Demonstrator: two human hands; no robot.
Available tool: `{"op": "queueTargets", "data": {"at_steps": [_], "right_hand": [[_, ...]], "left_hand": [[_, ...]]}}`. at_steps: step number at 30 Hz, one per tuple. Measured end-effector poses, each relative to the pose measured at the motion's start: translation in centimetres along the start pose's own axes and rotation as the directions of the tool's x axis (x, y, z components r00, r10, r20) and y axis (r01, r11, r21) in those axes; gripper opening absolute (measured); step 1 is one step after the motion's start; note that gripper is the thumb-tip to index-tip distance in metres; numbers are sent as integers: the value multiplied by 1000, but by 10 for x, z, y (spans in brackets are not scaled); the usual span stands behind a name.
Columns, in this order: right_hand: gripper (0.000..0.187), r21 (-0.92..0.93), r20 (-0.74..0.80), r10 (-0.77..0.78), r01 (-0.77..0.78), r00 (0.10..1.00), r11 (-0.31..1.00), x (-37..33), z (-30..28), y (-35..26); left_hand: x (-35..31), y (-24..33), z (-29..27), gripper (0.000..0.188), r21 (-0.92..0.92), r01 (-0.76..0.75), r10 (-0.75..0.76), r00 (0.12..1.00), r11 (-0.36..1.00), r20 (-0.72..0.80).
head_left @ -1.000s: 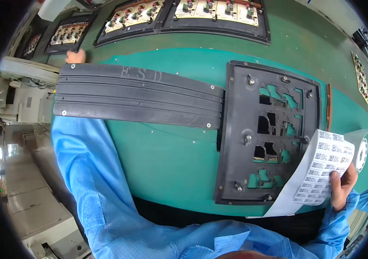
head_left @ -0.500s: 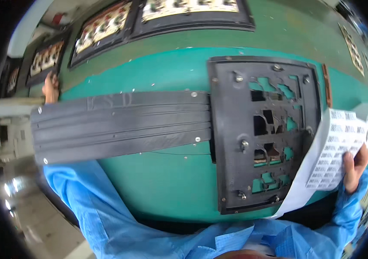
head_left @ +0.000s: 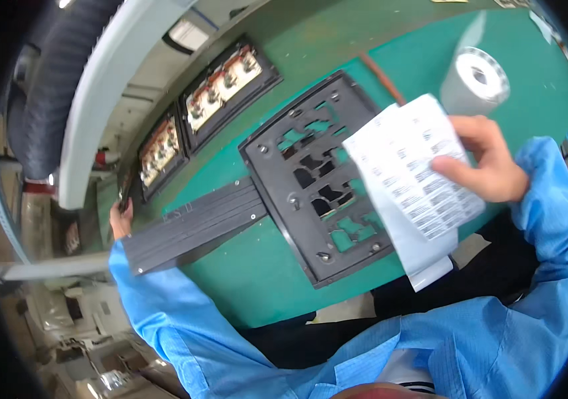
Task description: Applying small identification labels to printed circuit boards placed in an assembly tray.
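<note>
My right hand [head_left: 490,163] pinches a sheet of printed white labels [head_left: 417,169], thumb on top. The sheet's pale backing strip [head_left: 423,263] hangs below it, over the right edge of a black slotted fixture frame [head_left: 284,229]. The frame has irregular cut-outs and metal knobs. From its left side runs a long black grooved bar [head_left: 197,223]. Beyond the bar's far left end, my left hand [head_left: 121,219] is closed at a thin dark edge beside the fixtures; what it holds is too small to make out.
A white label roll [head_left: 473,80] stands on the green mat [head_left: 530,86] at right. A brown strip [head_left: 382,78] lies behind the frame. Black fixtures holding circuit boards [head_left: 224,90] line the far left. A pale curved machine arm [head_left: 87,100] rises at upper left.
The view has swung, so the frame and bar appear tilted. My right hand has lifted the label sheet toward the frame's right side. My left hand has closed at a dark edge.
</note>
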State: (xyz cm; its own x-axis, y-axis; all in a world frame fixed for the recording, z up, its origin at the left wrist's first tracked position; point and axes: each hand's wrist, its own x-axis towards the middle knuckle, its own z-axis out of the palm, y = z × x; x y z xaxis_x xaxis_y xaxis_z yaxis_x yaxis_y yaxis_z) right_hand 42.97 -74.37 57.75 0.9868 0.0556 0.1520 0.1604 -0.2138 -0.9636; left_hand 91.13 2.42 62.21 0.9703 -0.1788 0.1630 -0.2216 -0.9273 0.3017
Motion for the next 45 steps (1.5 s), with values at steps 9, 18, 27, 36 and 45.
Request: {"op": "queueTargets", "data": {"at_steps": [9, 18, 27, 36, 45], "right_hand": [[34, 228, 360, 35, -124, 932, 966, -7, 16, -24], [54, 356, 859, -164, -336, 484, 872, -51, 72, -52], [50, 227, 828, -25, -295, 560, 928, -57, 99, -48], [24, -16, 759, -86, 151, 645, 988, -34, 84, -76], [35, -482, 771, 370, 96, 518, 871, -14, 73, -61]], "left_hand": [[-70, 116, -113, 29, -875, 33, -129, 991, 483, -34], [-224, 364, -17, 29, -880, 267, -41, 951, -393, 306], [-348, 462, 90, 49, -863, 494, 33, 866, 107, 499], [-353, 458, 106, 28, -274, -49, 192, 829, 960, 525], [-336, 451, 102, 45, -160, -159, 217, 857, 974, 467]]}}
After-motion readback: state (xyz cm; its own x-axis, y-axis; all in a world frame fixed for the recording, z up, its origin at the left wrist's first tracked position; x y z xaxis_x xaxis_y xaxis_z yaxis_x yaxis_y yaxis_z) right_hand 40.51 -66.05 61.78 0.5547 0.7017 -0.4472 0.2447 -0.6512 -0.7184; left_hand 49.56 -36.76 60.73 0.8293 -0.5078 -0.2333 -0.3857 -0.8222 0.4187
